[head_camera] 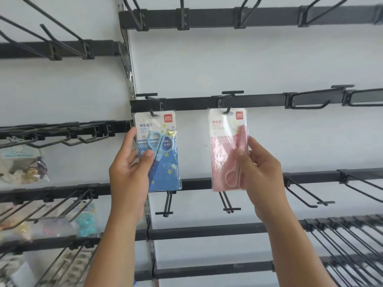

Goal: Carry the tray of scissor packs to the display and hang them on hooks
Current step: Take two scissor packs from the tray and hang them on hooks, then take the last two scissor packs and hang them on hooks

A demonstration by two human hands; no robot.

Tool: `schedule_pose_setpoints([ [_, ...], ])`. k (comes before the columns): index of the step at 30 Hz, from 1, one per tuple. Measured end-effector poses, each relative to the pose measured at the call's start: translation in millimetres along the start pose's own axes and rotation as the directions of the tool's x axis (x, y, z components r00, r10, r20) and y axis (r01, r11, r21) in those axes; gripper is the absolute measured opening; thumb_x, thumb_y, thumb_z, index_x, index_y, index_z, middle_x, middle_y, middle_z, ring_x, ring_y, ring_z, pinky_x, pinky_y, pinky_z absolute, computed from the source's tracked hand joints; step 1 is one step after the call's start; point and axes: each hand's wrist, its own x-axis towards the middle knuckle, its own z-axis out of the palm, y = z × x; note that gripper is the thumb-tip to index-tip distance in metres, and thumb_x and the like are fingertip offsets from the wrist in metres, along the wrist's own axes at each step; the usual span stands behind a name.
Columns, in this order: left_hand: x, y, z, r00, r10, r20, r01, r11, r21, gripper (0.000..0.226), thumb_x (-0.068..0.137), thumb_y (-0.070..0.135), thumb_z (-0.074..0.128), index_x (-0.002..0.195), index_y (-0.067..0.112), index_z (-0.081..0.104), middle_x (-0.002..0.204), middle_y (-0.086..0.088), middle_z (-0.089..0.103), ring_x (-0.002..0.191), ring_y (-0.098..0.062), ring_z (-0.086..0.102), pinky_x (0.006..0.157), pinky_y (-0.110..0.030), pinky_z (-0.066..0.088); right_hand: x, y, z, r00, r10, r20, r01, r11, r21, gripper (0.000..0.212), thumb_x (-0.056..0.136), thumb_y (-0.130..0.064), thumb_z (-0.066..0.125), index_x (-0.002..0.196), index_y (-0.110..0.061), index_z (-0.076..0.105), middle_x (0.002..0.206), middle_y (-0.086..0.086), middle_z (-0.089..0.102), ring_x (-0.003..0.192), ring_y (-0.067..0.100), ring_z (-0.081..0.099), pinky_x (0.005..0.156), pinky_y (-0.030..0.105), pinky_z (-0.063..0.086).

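Observation:
A blue scissor pack (pixel 163 162) hangs by its top hole on a black hook (pixel 152 112) of the middle rail. My left hand (pixel 129 170) grips its left edge, thumb across the front. To the right, a pink scissor pack (pixel 224 150) sits with its top hole on a second hook (pixel 228 109). My right hand (pixel 259 172) pinches the pink pack's right side, thumb on the front. No tray is in view.
Black rails (pixel 259 101) with bare hooks cross the white wall above, below and to the right. The left panel holds bags of small items (pixel 22 168) and a turquoise pack (pixel 86 224). Dense hooks (pixel 348 245) fill the lower right.

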Motion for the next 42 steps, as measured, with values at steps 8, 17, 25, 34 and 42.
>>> schedule_pose_setpoints([
  [8, -1.5, -0.5, -3.1, 1.0, 0.008, -0.01, -0.007, 0.995, 0.098, 0.05, 0.096, 0.011, 0.061, 0.127, 0.05, 0.056, 0.105, 0.012, 0.075, 0.089, -0.001, 0.071, 0.083, -0.032, 0.057, -2.6, 4.7, -2.4, 0.999, 0.04, 0.003, -0.04, 0.995, -0.096, 0.024, 0.102, -0.021, 0.054, 0.113, -0.037, 0.068, 0.097, -0.005, 0.078, 0.077, 0.013, 0.077, 0.063, 0.022, 0.058],
  [17, -25.1, -0.5, -12.9, 0.999, -0.022, -0.044, 0.031, 0.977, 0.211, 0.032, 0.095, 0.016, 0.061, 0.111, 0.043, 0.065, 0.112, 0.023, 0.068, 0.087, 0.013, 0.066, 0.098, -0.039, 0.052, -26.6, 3.8, -5.7, 0.996, 0.029, -0.084, -0.049, 0.967, -0.249, 0.045, 0.1, -0.029, 0.057, 0.144, -0.036, 0.051, 0.133, -0.019, 0.057, 0.116, -0.001, 0.058, 0.074, 0.007, 0.039],
  [25, -65.4, -11.0, -31.7, 0.995, -0.094, -0.026, 0.097, 0.962, 0.255, 0.024, 0.094, 0.022, 0.063, 0.115, 0.03, 0.07, 0.115, 0.016, 0.071, 0.101, 0.001, 0.066, 0.098, -0.046, 0.052, -78.4, -1.3, 19.1, 0.999, -0.026, -0.031, 0.023, 0.993, -0.112, 0.038, 0.098, -0.013, 0.058, 0.105, -0.05, 0.065, 0.115, -0.036, 0.067, 0.106, 0.003, 0.065, 0.085, 0.016, 0.048],
  [34, -119.5, -43.2, -63.4, 0.973, -0.227, -0.031, 0.227, 0.94, 0.255, 0.022, 0.093, 0.032, 0.065, 0.115, 0.029, 0.071, 0.113, 0.018, 0.072, 0.106, -0.004, 0.066, 0.096, -0.048, 0.053, -125.6, 41.8, 42.9, 0.976, 0.204, 0.083, -0.208, 0.977, 0.052, 0.028, 0.092, -0.018, 0.06, 0.116, -0.023, 0.074, 0.097, -0.019, 0.074, 0.099, 0.021, 0.07, 0.087, 0.038, 0.059],
  [42, -168.4, -101.4, -88.3, 0.882, -0.468, -0.058, 0.47, 0.861, 0.193, 0.021, 0.095, 0.02, 0.063, 0.113, 0.019, 0.072, 0.114, 0.004, 0.074, 0.109, -0.021, 0.068, 0.084, -0.036, 0.058, -167.6, 109.4, 41.1, 0.894, 0.438, 0.088, -0.444, 0.894, 0.055, 0.03, 0.089, -0.025, 0.054, 0.109, -0.019, 0.076, 0.112, -0.003, 0.076, 0.099, 0.02, 0.073, 0.081, 0.044, 0.062],
])
